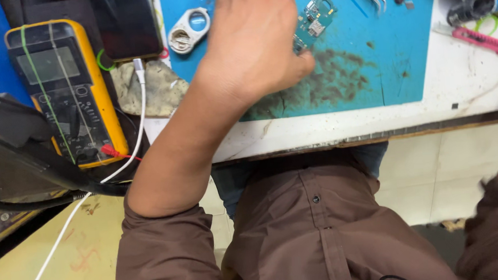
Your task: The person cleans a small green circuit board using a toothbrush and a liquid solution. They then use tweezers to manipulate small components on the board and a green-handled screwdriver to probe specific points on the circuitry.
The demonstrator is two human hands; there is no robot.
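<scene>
A small green circuit board (314, 21) is pinched at its lower end by the left hand (252, 40), above the worn blue rubber work mat (392, 47). Left of the board lie a white oval loupe (189, 29) and a yellow multimeter (64, 90). The right hand is out of view

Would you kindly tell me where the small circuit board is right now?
In the head view, the small circuit board lies on the blue mat at top centre, its lower end under the left hand.
</scene>
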